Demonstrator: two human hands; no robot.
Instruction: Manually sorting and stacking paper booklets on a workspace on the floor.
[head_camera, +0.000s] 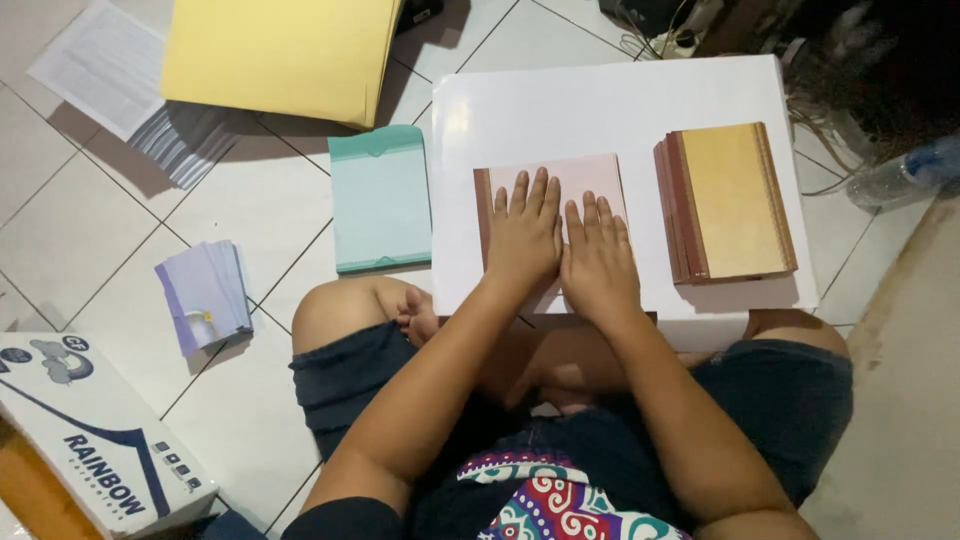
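A pale pink booklet (590, 178) with a brown spine strip lies flat on a low white table (610, 100). My left hand (524, 232) and my right hand (598, 258) both press flat on it, side by side, fingers stretched and pointing away from me. Neither hand grips anything. To the right on the same table sits a stack of booklets (728, 200) with a yellow cover on top and brown spines.
On the tiled floor: a teal folder stack (380, 198) left of the table, large yellow sheets (275, 55), printed papers (100, 65), small lilac slips (205, 292), a white cardboard box (90, 440) at bottom left, a plastic bottle (905, 170) at right.
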